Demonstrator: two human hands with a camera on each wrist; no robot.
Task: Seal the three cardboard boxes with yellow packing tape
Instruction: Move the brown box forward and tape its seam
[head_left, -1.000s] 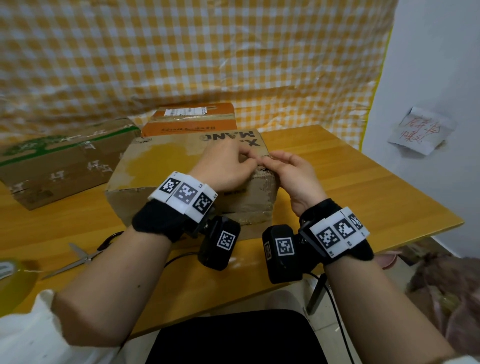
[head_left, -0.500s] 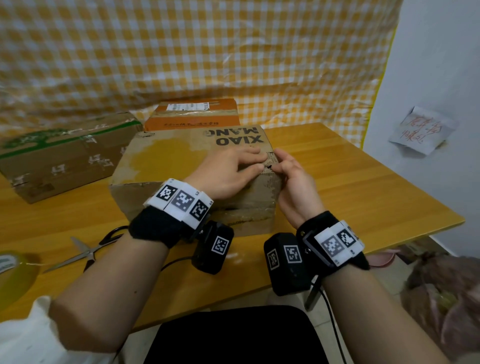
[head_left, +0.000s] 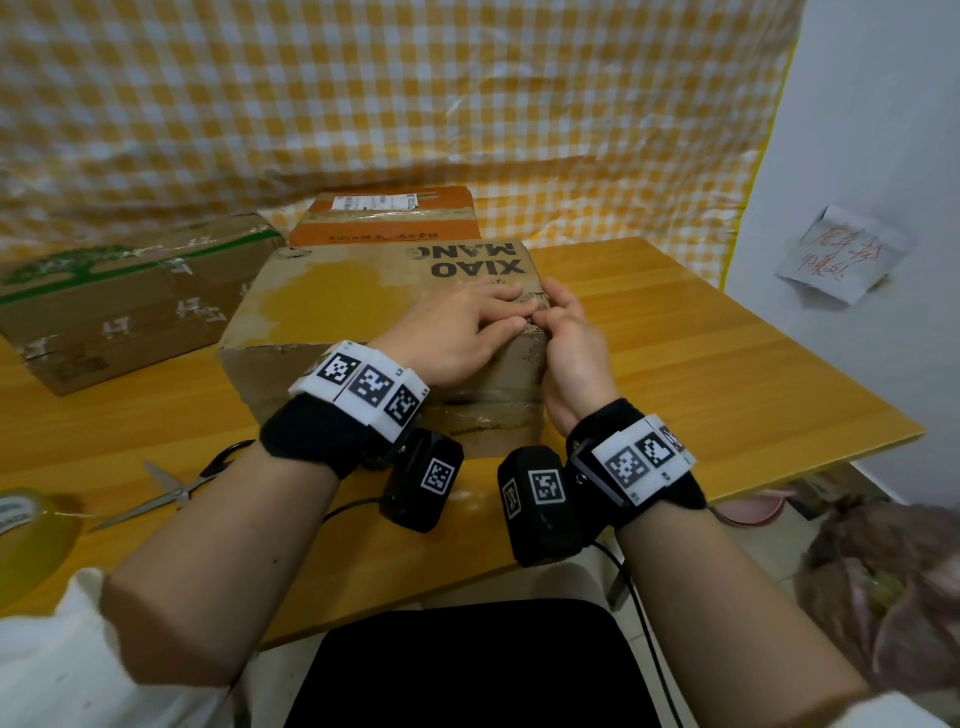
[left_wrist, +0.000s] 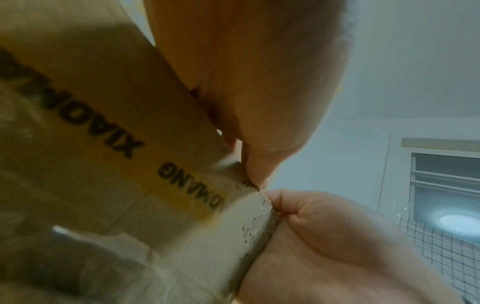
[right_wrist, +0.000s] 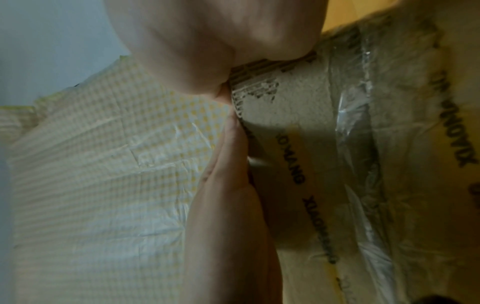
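Here the flat left hand presses the "XIAO MANG" box; the right hand pinches its corner edge.

In the head view, a roll of yellow packing tape near the desk's front left corner is cut off by the picture's left edge. A pair of metal scissors with black handles lies beside it, its handles partly hidden behind the left forearm. The left hand covers part of the top of the worn brown cardboard box printed XIAO MANG; whatever its fingertips and the right hand grasp at the box's right edge is too small to tell. Red handwriting on a white paper note is illegible. Both wrist views are blurred and dim.
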